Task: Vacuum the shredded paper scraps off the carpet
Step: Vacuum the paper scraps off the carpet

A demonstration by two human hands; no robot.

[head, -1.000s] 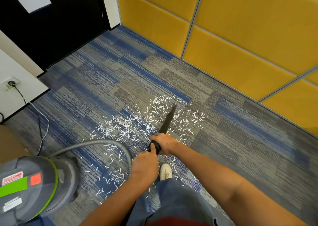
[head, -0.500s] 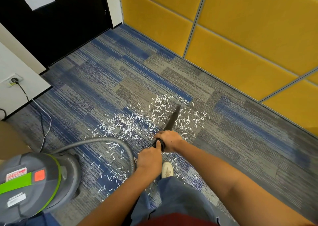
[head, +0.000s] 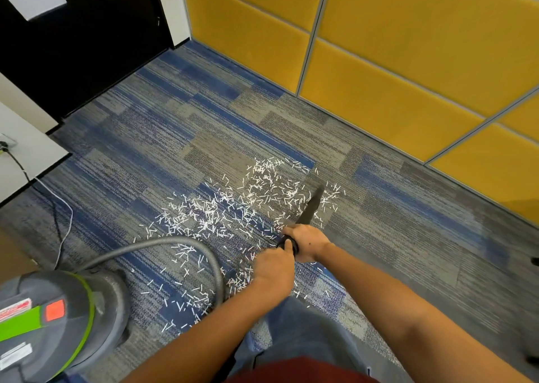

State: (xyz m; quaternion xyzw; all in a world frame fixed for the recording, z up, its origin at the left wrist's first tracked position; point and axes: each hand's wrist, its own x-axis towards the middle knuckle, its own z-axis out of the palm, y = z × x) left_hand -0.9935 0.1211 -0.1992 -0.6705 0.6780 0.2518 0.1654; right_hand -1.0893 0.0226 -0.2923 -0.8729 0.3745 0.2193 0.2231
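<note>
White shredded paper scraps (head: 221, 216) lie scattered over the blue and grey carpet (head: 180, 137). A black crevice nozzle (head: 311, 207) points away from me, its tip down among the scraps at the right edge of the patch. My right hand (head: 306, 241) grips the nozzle's base. Just behind it, my left hand (head: 274, 269) grips the black hose end. The grey hose (head: 163, 244) curves left to the grey and green vacuum canister (head: 55, 321) at the lower left.
Yellow padded wall panels (head: 379, 70) run along the right and back. A black door (head: 87, 32) stands at the upper left. A power cord (head: 58, 213) runs from a wall socket (head: 5, 143) to the vacuum. My legs (head: 291, 339) are below my arms.
The nozzle and both hands have swung to the right across the patch. Its tip has gone from the middle of the scraps to their right edge.
</note>
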